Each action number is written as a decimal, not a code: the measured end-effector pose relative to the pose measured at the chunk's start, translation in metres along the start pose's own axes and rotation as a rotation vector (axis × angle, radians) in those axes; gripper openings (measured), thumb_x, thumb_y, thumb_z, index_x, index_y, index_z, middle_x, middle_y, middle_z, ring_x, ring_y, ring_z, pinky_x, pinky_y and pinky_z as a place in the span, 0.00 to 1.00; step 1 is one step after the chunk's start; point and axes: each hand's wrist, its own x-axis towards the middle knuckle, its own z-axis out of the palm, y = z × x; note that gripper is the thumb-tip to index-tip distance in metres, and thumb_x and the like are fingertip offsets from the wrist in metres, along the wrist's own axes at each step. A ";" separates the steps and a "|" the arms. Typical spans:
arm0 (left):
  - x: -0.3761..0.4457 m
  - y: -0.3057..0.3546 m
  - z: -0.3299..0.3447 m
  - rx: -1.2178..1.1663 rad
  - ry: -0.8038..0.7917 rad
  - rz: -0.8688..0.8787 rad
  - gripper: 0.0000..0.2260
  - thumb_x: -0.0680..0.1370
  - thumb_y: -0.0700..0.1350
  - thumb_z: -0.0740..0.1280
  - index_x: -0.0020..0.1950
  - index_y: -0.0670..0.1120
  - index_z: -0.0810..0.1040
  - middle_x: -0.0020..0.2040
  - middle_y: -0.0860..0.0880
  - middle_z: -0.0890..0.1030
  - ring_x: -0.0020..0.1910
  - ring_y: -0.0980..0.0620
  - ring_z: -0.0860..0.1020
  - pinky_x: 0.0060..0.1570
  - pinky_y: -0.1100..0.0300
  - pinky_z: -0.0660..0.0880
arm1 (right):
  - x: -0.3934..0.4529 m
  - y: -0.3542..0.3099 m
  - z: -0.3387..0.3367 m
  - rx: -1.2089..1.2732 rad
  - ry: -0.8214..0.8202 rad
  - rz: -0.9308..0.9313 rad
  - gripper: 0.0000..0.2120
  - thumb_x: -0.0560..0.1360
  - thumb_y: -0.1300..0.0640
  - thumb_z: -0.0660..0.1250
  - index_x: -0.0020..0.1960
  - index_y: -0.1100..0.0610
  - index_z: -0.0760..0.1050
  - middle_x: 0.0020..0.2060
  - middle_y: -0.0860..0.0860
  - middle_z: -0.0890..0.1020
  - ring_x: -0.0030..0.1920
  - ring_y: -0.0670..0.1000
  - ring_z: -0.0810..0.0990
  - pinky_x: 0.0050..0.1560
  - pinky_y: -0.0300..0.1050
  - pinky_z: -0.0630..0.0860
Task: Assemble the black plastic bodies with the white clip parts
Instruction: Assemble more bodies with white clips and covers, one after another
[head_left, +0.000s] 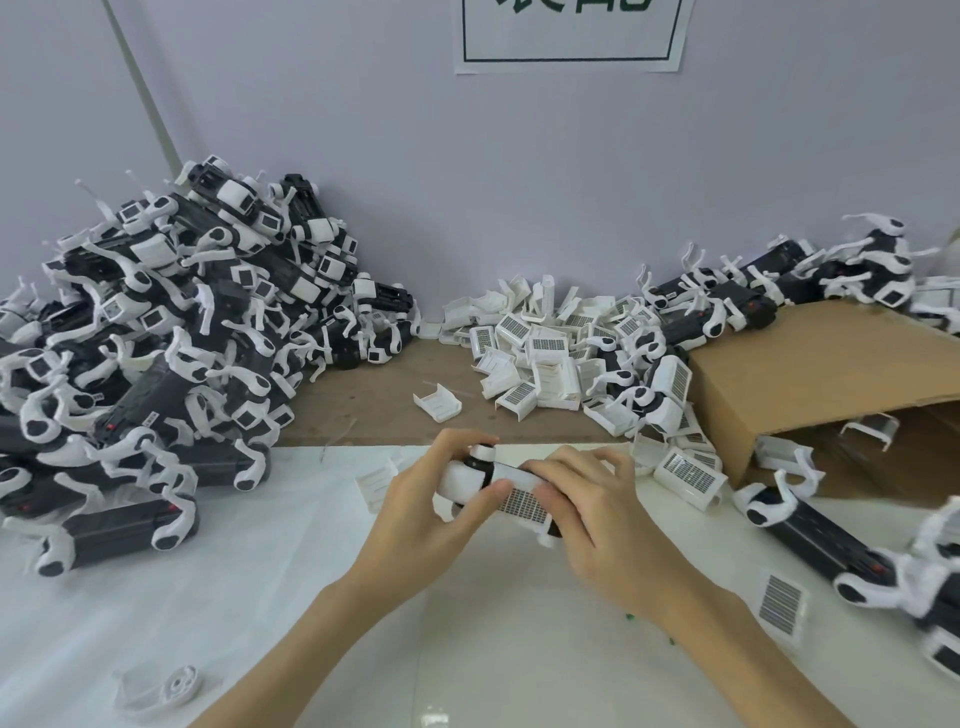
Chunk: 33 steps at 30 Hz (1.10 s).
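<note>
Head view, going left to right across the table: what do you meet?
Big heap of assembled black-and-white units → left hand → right hand, both gripping one body with a white clip → cardboard box.

The black plastic bodies (156, 395) look matt, the white clip parts (540, 358) smooth plastic with printed grid faces. The desk (374, 400) is rough brown board under a smooth white sheet (260, 597). The cardboard box (810, 364) is matt brown.

Wall sign (571, 36) — green characters cut off, unreadable.
</note>
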 end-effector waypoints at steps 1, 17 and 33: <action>0.000 0.000 -0.003 0.067 -0.013 0.027 0.19 0.79 0.63 0.72 0.67 0.58 0.75 0.56 0.60 0.80 0.55 0.51 0.79 0.57 0.62 0.74 | 0.000 -0.001 0.000 0.077 -0.003 0.029 0.16 0.88 0.56 0.53 0.62 0.52 0.80 0.51 0.42 0.78 0.56 0.44 0.77 0.68 0.51 0.63; 0.003 0.001 0.004 -0.127 0.259 -0.319 0.18 0.69 0.58 0.81 0.50 0.48 0.83 0.40 0.50 0.86 0.39 0.47 0.85 0.43 0.43 0.84 | -0.001 0.004 0.004 0.715 -0.027 0.266 0.15 0.82 0.49 0.68 0.69 0.44 0.77 0.55 0.44 0.82 0.60 0.43 0.80 0.65 0.46 0.78; 0.002 0.005 0.004 -0.269 0.098 -0.328 0.24 0.75 0.71 0.64 0.59 0.54 0.79 0.49 0.54 0.84 0.49 0.53 0.80 0.49 0.66 0.75 | 0.004 0.013 0.009 0.847 0.110 0.281 0.15 0.80 0.49 0.69 0.66 0.48 0.79 0.61 0.43 0.85 0.63 0.46 0.82 0.65 0.42 0.78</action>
